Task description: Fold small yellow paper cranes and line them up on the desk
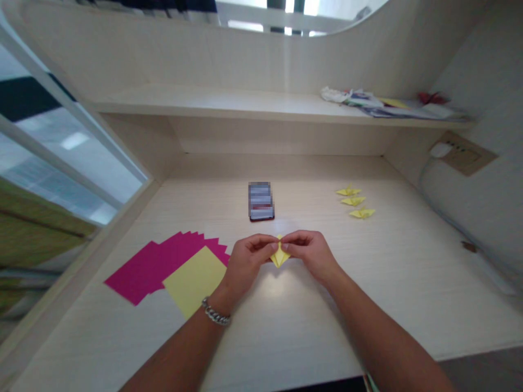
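Note:
Between my two hands is a small folded piece of yellow origami paper [279,258], diamond-shaped with its lower point toward me. My left hand [250,255] pinches its left side between thumb and fingers. On the right side, my right hand [310,250] pinches it the same way. The fingers cover its upper edges. By my left forearm lies a flat yellow paper square [195,279], partly over a fan of magenta paper squares [163,264]. Three folded yellow paper cranes [353,201] stand in a row at the right.
A phone [261,201] with a blurred screen lies beyond my hands. Papers and a crumpled wrapper [368,100] rest on the shelf [229,106] above. A plug and cable [433,190] run from the wall socket [468,155] down the right side of the desk.

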Available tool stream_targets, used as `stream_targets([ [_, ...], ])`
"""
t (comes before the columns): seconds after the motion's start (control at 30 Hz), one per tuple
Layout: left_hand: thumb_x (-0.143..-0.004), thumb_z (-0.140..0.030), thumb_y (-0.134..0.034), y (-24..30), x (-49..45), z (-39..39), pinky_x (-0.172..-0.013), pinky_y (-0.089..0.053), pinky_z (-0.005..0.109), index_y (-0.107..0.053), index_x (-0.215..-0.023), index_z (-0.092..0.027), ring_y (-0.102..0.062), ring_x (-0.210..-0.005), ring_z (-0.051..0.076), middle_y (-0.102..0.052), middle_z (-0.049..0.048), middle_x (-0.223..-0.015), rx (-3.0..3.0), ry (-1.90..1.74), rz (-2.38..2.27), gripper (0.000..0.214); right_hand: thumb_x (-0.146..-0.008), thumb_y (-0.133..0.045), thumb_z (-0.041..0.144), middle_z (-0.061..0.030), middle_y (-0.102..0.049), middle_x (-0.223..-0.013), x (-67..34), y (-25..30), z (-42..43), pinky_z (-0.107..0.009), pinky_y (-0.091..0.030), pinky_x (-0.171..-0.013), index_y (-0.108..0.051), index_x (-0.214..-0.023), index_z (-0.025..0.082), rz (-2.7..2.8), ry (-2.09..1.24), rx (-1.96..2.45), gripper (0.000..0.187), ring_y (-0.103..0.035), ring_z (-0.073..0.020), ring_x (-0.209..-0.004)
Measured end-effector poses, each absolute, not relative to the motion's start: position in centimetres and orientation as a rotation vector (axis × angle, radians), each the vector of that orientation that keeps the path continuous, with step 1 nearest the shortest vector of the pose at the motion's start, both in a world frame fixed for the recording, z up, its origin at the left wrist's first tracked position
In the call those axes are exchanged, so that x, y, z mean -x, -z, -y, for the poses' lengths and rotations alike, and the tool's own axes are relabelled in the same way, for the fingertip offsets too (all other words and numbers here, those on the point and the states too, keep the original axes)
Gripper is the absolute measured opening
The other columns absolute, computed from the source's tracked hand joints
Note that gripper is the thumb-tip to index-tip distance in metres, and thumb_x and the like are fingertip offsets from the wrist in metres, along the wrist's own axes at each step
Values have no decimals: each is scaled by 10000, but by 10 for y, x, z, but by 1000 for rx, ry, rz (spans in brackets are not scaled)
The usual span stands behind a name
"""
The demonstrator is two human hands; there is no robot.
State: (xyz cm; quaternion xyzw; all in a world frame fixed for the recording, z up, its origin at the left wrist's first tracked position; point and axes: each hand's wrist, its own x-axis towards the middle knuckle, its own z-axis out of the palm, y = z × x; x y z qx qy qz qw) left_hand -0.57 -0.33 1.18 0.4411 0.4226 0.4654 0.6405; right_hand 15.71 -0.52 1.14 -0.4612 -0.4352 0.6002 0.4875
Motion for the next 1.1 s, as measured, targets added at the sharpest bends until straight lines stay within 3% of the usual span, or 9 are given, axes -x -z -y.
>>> stream_targets([
  [0.13, -652, -239, -751, -11, 5, 2, -603, -520, 256, -607, -1081, -151, -635, -639, 139, -694, 23, -725, -1059, -1095, -1039, 461, -530, -807, 265, 4, -637, -605, -154, -10, 5, -257, -465, -550, -635, -681, 161, 1025, -1364, 1133, 252, -567, -119, -537],
  [0.23, -647, -235, -751, -13, 3, 4, -625, -529, 269, -577, -1109, -144, -652, -660, 149, -698, 29, -741, -1065, -1071, -1050, 501, -555, -796, 284, 19, -601, -568, -152, -11, 5, -244, -439, -520, -587, -663, 167, 1026, -1251, 1160, 262, -542, -112, -512],
  [0.43, -657, -181, -721, -14, 1, 6, -656, -521, 291, -608, -1004, -128, -661, -685, 166, -706, 52, -753, -1157, -957, -1087, 369, -613, -758, 312, 22, -628, -638, -156, -6, 2, -265, -471, -579, -609, -958, 187, 1071, -1327, 1137, 397, -580, -130, -566],
  [0.57, -649, -174, -719, -10, 2, 5, -666, -506, 282, -657, -861, -136, -654, -700, 166, -711, 62, -779, -1227, -921, -1065, 224, -650, -727, 361, -14, -648, -681, -158, 0, 0, -270, -452, -589, -673, -799, 165, 1229, -1321, 1186, 252, -573, -138, -597],
  [0.67, -688, -228, -697, -8, 4, 3, -656, -495, 283, -683, -800, -136, -641, -682, 167, -710, 62, -764, -1277, -940, -1090, 146, -665, -712, 386, -10, -632, -650, -158, 2, -2, -262, -430, -560, -653, -741, 164, 1202, -1287, 1223, 243, -544, -130, -567],
  [0.87, -780, -336, -623, -9, 7, 3, -664, -473, 285, -701, -850, -159, -622, -724, 181, -709, 62, -810, -1501, -984, -1195, 206, -727, -663, 358, -14, -640, -700, -160, -3, 1, -256, -439, -594, -644, -778, 175, 1384, -1190, 1229, 191, -562, -137, -636],
  [1.1, -753, -377, -648, -13, 7, 2, -602, -449, 269, -693, -744, -171, -589, -637, 166, -690, 38, -722, -1562, -1006, -1282, 212, -725, -668, 347, -17, -653, -663, -161, -4, 1, -267, -437, -594, -678, -725, 173, 1337, -1136, 1282, 175, -559, -140, -603],
])
